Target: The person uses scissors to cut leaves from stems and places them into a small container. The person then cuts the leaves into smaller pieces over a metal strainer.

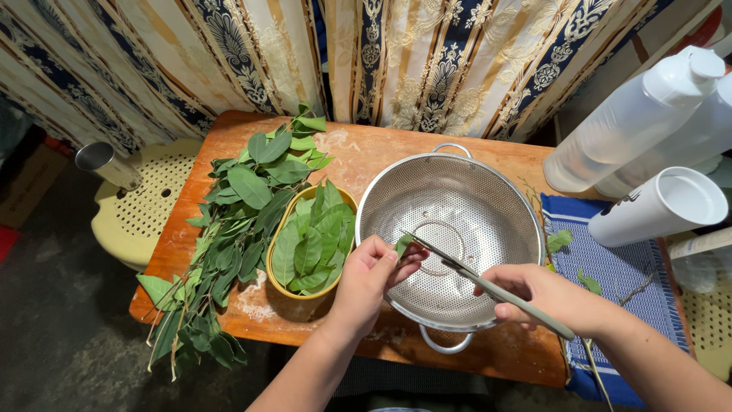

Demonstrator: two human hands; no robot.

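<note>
Far left of frame: metal cup on a pale perforated stool. Left part of the wooden table holds a pile of leafy branches. Just beside it, a yellow bowl filled with picked green leaves. Centre: left hand, fingers pressed together, pinching a small green leaf over the steel colander. Right of centre: right hand closed around grey scissors, blades spread a little, tips touching the leaf. Right: blue woven mat with stray leaves, white cup on its side, two translucent plastic bottles upper right.
</note>
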